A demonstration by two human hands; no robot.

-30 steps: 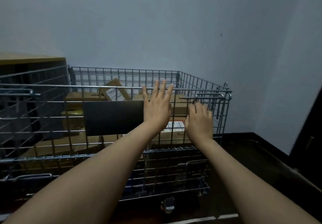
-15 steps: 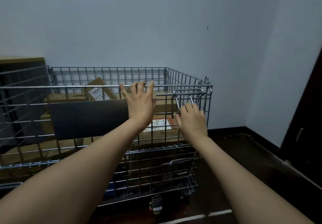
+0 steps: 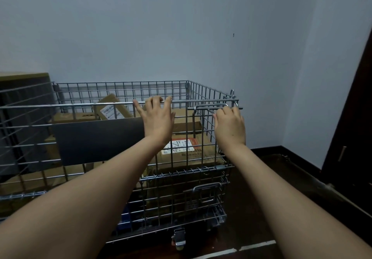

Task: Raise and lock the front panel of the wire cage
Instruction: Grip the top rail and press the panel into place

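The wire cage (image 3: 205, 89) stands against a pale wall with its front panel (image 3: 181, 129) upright. My left hand (image 3: 156, 120) lies flat on the panel, fingers curled over its top bar (image 3: 80, 105). My right hand (image 3: 229, 126) grips the wire latch handle (image 3: 209, 106) at the panel's upper right corner, beside the hook (image 3: 232, 93) on the side wall. A black plate (image 3: 96, 140) hangs on the front panel.
Cardboard boxes (image 3: 193, 150) fill the cage. A caster (image 3: 179, 236) shows under the front edge. A second wire cage (image 3: 24, 117) stands at the left. A dark door (image 3: 350, 117) is at the right, and a white floor line (image 3: 235, 249) runs below.
My left hand's fingers have slid up and hooked over the top bar. My right hand has risen to the latch handle and closed on it. The view has shifted right.
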